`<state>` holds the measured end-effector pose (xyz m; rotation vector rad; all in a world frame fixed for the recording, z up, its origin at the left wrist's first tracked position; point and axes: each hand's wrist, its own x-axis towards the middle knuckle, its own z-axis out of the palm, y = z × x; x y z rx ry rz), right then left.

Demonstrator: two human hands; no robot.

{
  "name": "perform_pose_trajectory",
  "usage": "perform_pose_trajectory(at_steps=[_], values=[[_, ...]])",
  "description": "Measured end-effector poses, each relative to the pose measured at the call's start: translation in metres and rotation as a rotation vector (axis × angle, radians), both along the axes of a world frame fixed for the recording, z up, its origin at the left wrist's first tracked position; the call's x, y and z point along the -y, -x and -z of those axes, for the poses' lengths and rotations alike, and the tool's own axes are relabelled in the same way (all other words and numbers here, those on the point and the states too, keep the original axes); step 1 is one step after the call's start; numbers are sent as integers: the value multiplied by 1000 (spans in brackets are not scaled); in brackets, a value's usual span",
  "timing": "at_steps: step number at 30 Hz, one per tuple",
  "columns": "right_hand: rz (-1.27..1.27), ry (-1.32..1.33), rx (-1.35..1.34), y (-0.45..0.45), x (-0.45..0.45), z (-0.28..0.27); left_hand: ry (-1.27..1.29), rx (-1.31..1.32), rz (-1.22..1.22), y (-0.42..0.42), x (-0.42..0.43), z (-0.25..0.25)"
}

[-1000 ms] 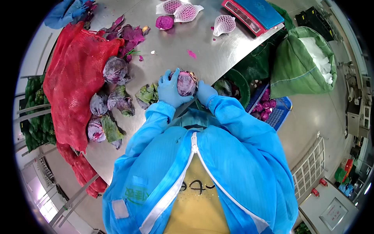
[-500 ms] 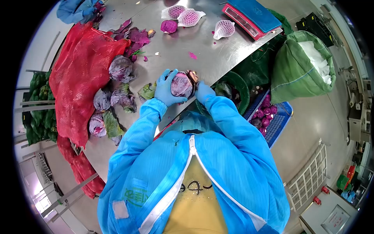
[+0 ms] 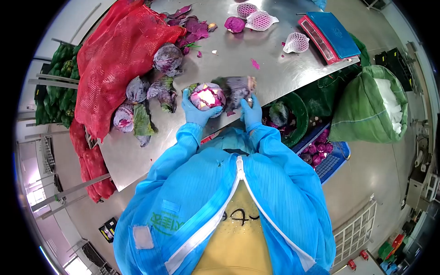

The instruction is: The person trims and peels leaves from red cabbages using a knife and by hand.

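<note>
In my left hand is a red cabbage, its fingers wrapped round the side, with a pale cut face turned up. To its right are dark purple outer leaves with a stem end, blurred by motion. My right hand is closed just below these leaves. A small, pale, shiny piece shows at its fingertips, too small to name. Several untrimmed red cabbages lie to the left on the metal table, beside a red mesh sack.
Loose purple leaves lie at the back. Net-wrapped cabbages and a red and blue scale stand farther right. Below the table edge are a green tub, a blue crate of purple cabbages and a green sack.
The outer leaves and stem end have come away from the cabbage and moved right. The cabbage in my left hand now shows its pale cut face. The view has shifted.
</note>
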<state>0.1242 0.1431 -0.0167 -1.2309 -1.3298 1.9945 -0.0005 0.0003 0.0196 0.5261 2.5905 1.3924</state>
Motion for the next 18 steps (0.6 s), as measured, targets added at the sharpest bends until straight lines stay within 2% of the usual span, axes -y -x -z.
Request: perform_pose_trajectory(at_steps=[2, 4, 6, 8, 10, 11, 13, 14, 16, 17, 18], values=[[152, 162, -51, -15, -6, 14, -79, 37, 25, 13, -4, 8], [223, 207, -122, -39, -20, 29, -152, 79, 41, 23, -1, 16], [265, 95, -97, -69, -25, 20, -225, 196, 40, 31, -1, 21], [264, 67, 45, -101, -29, 16, -246, 239, 22, 24, -5, 9], [201, -165, 171, -136, -31, 41, -217, 120, 62, 21, -4, 18], [205, -165, 173, -147, -29, 47, -192, 85, 103, 16, -8, 12], [143, -715, 322, -163, -20, 55, -183, 81, 187, 6, -21, 7], [152, -709, 330, -160, -17, 39, -196, 76, 236, 4, -27, 9], [-144, -746, 273, -145, -22, 3, -178, 28, 366, 4, -39, 16], [-133, -798, 167, -127, -25, -3, -143, 47, 426, 3, -43, 12], [-237, -718, 207, -110, -31, -27, -110, 61, 489, 4, -49, 4]])
